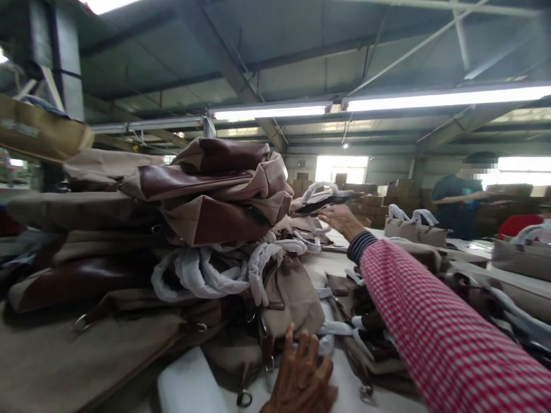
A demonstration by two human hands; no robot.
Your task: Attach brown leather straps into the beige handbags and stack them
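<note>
My left hand (301, 376) is low in the view, back up, its fingers apart at the lower edge of a small taupe pouch (295, 298). It holds nothing that I can see. Out at the far end of my checked red sleeve, my right hand (342, 221) has its fingers bent at the edge of a dark, blurred handbag (325, 199) with white-wrapped handles. Its fingertips are partly hidden. Left of both hands rises a tall heap of taupe bags with brown panels (228, 221). Handles wrapped in white (210, 272) hang from the heap.
More bags and straps (365, 344) lie on the pale table to the right, under my right arm. Upright bags (415, 229) stand farther off. A person (458, 198) is at the back right near stacked cartons (402, 192). A white block-like packet (189, 381) lies at front.
</note>
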